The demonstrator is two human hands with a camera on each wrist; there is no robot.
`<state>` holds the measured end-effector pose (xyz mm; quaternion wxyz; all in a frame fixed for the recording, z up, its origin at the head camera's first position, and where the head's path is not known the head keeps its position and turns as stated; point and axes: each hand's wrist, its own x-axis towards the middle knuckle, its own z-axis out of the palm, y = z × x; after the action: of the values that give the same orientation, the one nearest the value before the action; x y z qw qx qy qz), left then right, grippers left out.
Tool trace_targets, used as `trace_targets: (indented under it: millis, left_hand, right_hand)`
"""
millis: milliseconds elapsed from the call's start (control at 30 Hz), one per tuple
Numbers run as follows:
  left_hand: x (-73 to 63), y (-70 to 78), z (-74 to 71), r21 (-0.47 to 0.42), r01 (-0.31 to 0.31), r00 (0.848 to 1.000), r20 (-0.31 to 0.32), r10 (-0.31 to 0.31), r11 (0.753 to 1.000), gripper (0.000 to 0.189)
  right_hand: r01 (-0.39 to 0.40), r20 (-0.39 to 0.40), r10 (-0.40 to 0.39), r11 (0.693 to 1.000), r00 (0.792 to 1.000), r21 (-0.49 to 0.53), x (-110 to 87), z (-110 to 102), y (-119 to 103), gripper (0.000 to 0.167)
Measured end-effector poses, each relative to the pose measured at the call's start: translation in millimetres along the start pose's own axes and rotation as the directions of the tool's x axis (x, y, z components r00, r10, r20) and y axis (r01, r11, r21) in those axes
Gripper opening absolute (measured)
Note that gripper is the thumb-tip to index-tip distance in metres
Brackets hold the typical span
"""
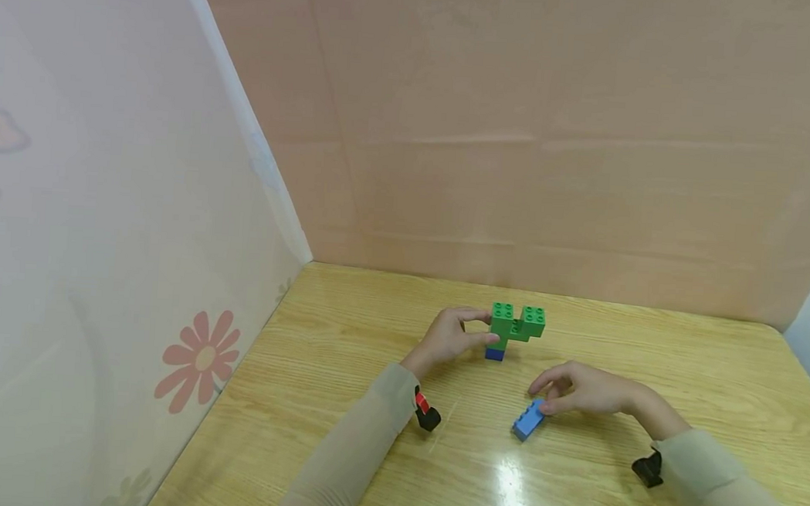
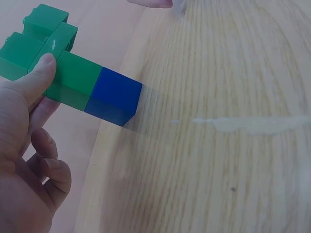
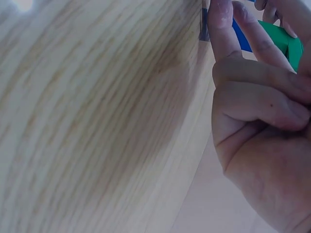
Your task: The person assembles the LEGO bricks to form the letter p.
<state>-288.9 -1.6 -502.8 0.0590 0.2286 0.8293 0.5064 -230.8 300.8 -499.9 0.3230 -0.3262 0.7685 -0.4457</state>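
My left hand pinches a built block piece, with the thumb on its near side. This piece has a green upper part of several studded bricks branching to two sides, and a dark blue brick at its foot. In the left wrist view the thumb presses on the green bricks. My right hand is over a light blue brick lying on the table. Its thumb touches the brick's far end, while the index fingertip appears a little apart from it. In the right wrist view the fingers hide most of that brick.
Both hands work above a wooden table. A pale wall with a flower print borders it on the left, and a beige covering rises behind it. Black wrist straps sit at both cuffs.
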Motion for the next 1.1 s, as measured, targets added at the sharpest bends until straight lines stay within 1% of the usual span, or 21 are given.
trace_targets:
  millis: [133,267,400,567,733,933,1100]
  left_hand:
    - [-0.7,1.4,0.3,0.011,0.008,1.000,-0.006,-0.008,1.000,0.047]
    - [-0.9,1.5,0.5,0.014,0.010,1.000,-0.008,-0.010,1.000,0.046]
    - [-0.5,-0.1,1.0,0.005,0.004,1.000,-0.007,-0.004,1.000,0.045]
    - [0.1,-2.2,1.4,-0.004,-0.008,1.000,-0.008,0.008,1.000,0.044]
    - [0.2,-1.8,1.4,-0.003,-0.013,1.000,-0.006,0.013,1.000,0.042]
    - [0.7,-1.9,1.7,0.010,0.001,1.000,-0.007,-0.001,1.000,0.044]
    - [0.7,-1.7,2.0,0.012,0.008,1.000,-0.010,-0.008,1.000,0.044]
  right_hand:
    - [0.008,0.009,-0.008,1.000,1.000,0.009,-0.4,0,2,0.032]
    - [0.015,-0.001,-0.015,1.000,1.000,0.003,-0.9,1,4,0.034]
    - [0.038,-0.015,-0.038,0.999,0.999,-0.019,-1.5,2,5,0.033]
    - [0.070,-0.019,-0.071,0.997,0.997,-0.042,-1.9,4,8,0.027]
    - [0.086,-0.020,-0.088,0.995,0.996,-0.057,-2.9,5,11,0.022]
    - [0.123,-0.021,-0.125,0.988,0.992,-0.095,-4.6,6,14,0.022]
    - [0.116,-0.047,-0.123,0.983,0.991,-0.139,-7.9,5,11,0.022]
